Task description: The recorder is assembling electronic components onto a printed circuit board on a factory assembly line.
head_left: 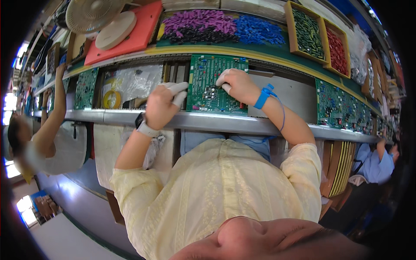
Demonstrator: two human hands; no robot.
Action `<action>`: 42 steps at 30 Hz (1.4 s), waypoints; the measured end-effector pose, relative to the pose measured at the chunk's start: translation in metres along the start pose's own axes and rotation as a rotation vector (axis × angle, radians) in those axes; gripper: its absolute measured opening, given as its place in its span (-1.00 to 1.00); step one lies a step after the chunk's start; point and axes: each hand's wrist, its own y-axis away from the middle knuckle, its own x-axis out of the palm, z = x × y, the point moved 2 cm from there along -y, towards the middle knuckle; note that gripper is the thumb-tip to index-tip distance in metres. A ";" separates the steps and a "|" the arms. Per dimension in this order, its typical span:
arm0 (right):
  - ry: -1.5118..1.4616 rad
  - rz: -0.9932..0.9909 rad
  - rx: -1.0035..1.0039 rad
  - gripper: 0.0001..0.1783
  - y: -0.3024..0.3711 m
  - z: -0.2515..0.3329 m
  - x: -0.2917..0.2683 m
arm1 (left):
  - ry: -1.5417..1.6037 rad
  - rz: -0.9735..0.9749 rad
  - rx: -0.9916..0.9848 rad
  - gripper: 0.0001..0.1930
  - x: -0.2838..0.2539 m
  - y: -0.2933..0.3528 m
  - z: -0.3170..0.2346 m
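Now we have the green circuit board point(207, 76) in front of our body, lying across the track behind the silver rail point(203, 118). Our left hand point(161, 106) is at its left edge, with white-covered fingertips pointing to it, half bent; we cannot tell if they grip the edge or only rest near it. Our right hand point(240, 86) is over the upper right half, thumb and fingers bent close together, and it hides some of the surface; whether a small part is pinched there, we cannot tell. From the blue wrist strap point(262, 99) a thin cord hangs down toward the rail. To the left, in the track, lie a yellow tape roll point(112, 99) and a clear plastic bag point(143, 78); to the right, more boards point(342, 106) stand in line. Behind, on the shelf, we see purple parts point(201, 21), blue parts point(260, 30), and boxed green parts point(308, 34) and red parts point(336, 51). On the left side are a red slab point(149, 17) and a fan point(93, 13). One co-worker point(65, 145) is at our left, another point(376, 162) at our right.
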 end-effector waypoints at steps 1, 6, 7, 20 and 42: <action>0.014 -0.019 0.004 -0.84 0.000 0.000 -0.001 | -0.023 -0.015 -0.086 -0.76 -0.012 0.013 0.006; 0.036 -0.010 -0.009 -0.85 -0.003 0.005 -0.003 | -0.033 -0.094 -0.491 -0.83 -0.064 0.103 0.050; 0.031 0.003 -0.023 -0.85 -0.004 0.007 -0.002 | -0.015 -0.107 -0.619 -0.83 -0.075 0.124 0.061; 0.239 -0.016 -0.144 -0.83 -0.001 0.022 0.004 | -0.684 0.412 -0.956 -0.81 -0.074 0.255 0.137; -0.085 -0.073 1.531 -0.66 0.559 -0.070 -0.097 | -0.714 0.902 -0.908 -0.64 0.004 0.245 0.199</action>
